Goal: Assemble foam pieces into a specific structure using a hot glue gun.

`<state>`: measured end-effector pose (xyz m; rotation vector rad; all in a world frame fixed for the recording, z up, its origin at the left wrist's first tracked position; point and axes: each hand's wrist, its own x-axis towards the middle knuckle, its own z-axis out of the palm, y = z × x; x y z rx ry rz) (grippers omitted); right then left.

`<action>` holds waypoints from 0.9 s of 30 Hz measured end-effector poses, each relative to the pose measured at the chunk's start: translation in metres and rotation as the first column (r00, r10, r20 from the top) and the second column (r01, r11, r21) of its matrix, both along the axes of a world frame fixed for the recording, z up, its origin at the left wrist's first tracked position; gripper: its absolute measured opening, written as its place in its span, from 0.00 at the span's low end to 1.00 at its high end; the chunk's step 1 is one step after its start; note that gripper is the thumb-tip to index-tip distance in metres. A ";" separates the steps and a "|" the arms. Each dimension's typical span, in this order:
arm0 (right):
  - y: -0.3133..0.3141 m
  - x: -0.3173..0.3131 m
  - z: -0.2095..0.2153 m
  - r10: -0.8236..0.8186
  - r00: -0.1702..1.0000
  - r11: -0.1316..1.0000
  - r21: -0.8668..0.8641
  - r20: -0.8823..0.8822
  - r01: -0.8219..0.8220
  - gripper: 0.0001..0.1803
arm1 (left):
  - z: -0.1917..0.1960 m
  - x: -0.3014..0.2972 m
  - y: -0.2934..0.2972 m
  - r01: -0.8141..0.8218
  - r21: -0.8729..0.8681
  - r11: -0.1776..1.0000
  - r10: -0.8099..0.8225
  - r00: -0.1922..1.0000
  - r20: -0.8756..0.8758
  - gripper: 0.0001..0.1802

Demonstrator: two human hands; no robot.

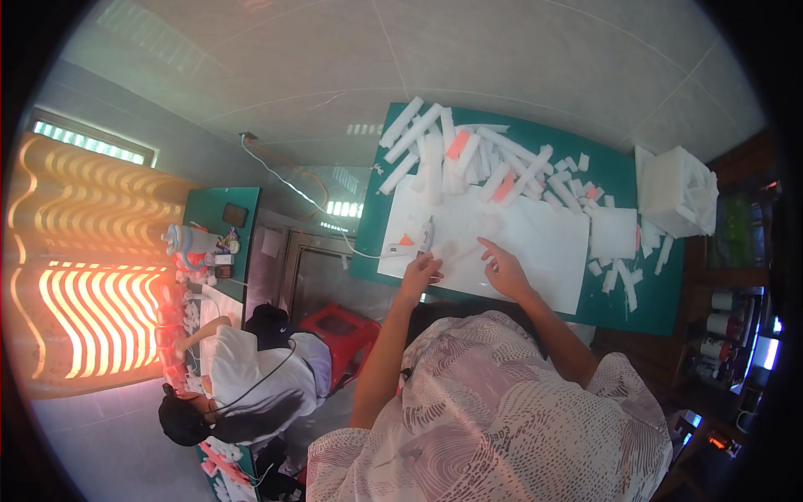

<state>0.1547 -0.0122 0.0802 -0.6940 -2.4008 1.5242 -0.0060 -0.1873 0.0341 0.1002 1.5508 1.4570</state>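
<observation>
My left hand is over the near edge of a white sheet on the green table. Its fingers are curled together, and what they hold, if anything, is too small to make out. Just beyond its fingertips lies a white hot glue gun with an orange part; its cord runs off to the left. To the right, my right hand hovers above the sheet with its index finger stretched out and its fingers apart. A faint smear shows on the sheet between both hands.
White foam strips, some with pink pieces, are heaped along the far side of the green table. Foam offcuts and a white foam box stand right. On the left, a person works beside a red stool.
</observation>
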 end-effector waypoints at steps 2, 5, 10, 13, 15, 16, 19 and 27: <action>0.001 -0.001 -0.002 0.071 0.997 0.994 0.086 0.010 -0.072 0.35 | -0.001 0.003 -0.002 -0.006 -0.002 1.000 0.006 1.000 -0.002 0.26; 0.001 -0.005 -0.005 0.197 0.976 0.973 0.103 0.094 -0.207 0.36 | -0.002 0.010 -0.001 0.116 0.011 0.993 -0.114 0.984 -0.138 0.27; -0.006 -0.007 -0.041 0.150 0.970 0.988 -0.058 0.193 -0.141 0.33 | -0.012 0.034 0.018 0.164 -0.001 0.986 -0.159 0.956 -0.248 0.29; -0.001 -0.004 -0.058 0.042 0.987 0.982 -0.186 0.153 -0.013 0.29 | -0.006 0.041 0.023 0.165 0.040 0.986 -0.157 0.976 -0.154 0.30; 0.003 0.001 -0.060 -0.026 0.990 0.968 -0.242 0.138 0.059 0.26 | 0.002 0.039 0.020 0.208 0.068 0.976 -0.171 0.918 -0.357 0.27; 0.004 0.002 -0.052 -0.126 0.989 0.926 -0.349 0.080 0.146 0.22 | 0.003 0.030 0.015 0.214 0.067 0.975 -0.177 0.918 -0.356 0.27; 0.012 0.006 -0.037 -0.286 0.958 0.859 -0.442 0.001 0.257 0.17 | -0.005 -0.012 -0.005 0.074 -0.188 0.979 -0.201 0.414 -0.888 0.26; 0.034 0.020 -0.022 -0.083 0.996 0.914 -0.402 -0.030 0.064 0.14 | -0.049 -0.061 -0.017 -0.092 -0.687 0.721 -0.693 -0.054 -0.719 0.18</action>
